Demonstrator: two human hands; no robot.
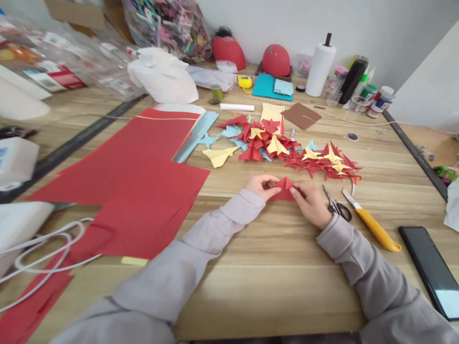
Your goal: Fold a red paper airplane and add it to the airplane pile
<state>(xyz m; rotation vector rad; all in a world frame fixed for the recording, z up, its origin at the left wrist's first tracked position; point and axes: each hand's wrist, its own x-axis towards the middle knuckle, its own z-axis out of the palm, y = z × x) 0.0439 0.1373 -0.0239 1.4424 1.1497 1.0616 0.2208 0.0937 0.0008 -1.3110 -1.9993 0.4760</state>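
Note:
Between my two hands is a small piece of folded red paper (286, 192), its top edges creased to a point. My left hand (263, 185) pinches its left side between thumb and fingers. On the right side, my right hand (309, 200) grips it in the same way. Just beyond lies a heap of folded paper planes (255, 143) in red, yellow and light blue. Folded paper stars (322, 162) are piled to the right of it. Black-handled scissors (339, 206) and a yellow utility knife (376, 227) rest beside my right hand.
Large red paper sheets (143, 191) cover the table on the left, with a white cable (53, 258) near them. A black phone (428, 267) lies at the right. Towards the back are brown paper (301, 116), a yellow tape measure (245, 82) and a white bottle (320, 71).

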